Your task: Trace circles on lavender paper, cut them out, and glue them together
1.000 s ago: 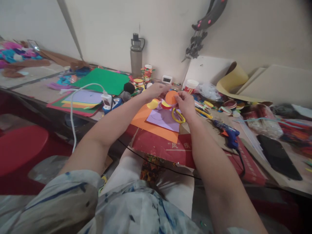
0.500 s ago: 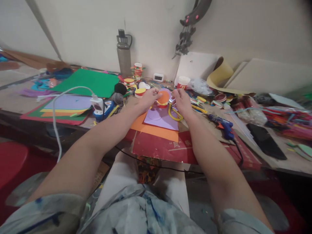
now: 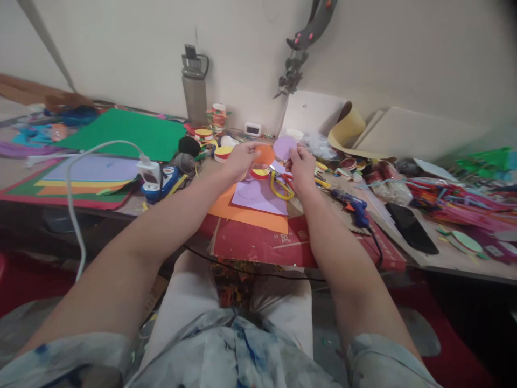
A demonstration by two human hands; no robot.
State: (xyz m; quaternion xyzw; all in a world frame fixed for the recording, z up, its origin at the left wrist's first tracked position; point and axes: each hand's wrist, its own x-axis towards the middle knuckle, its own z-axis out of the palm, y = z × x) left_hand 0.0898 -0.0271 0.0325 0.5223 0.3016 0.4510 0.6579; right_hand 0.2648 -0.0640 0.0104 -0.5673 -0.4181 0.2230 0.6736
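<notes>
You sit at a crowded craft table, both bare hands raised in front of you above the work. Your left hand (image 3: 243, 158) pinches an orange paper circle (image 3: 265, 156) between thumb and fingers; your right hand (image 3: 302, 163) pinches a lilac paper circle (image 3: 284, 146) the same way.

What could go wrong: each circle seems to be held only near its edge, so a loose pinch might let one slip, and a tight one might crease it. Yellow-handled scissors (image 3: 273, 186) lie just below your right hand, and lowering that wrist carelessly could knock them or snag the paper.

The orange circle lies to the right of your left fingertips, the lilac one to the left of your right fingertips, so both sit between your hands. Their near edges meet in this view, though it is too soft to tell whether they actually touch. Below them are a red-and-yellow round piece (image 3: 260, 174) and a purple sheet (image 3: 260, 202) with a faint circle outline, overlapping an orange sheet (image 3: 226, 210) on red printed cardboard (image 3: 250, 245)
</notes>
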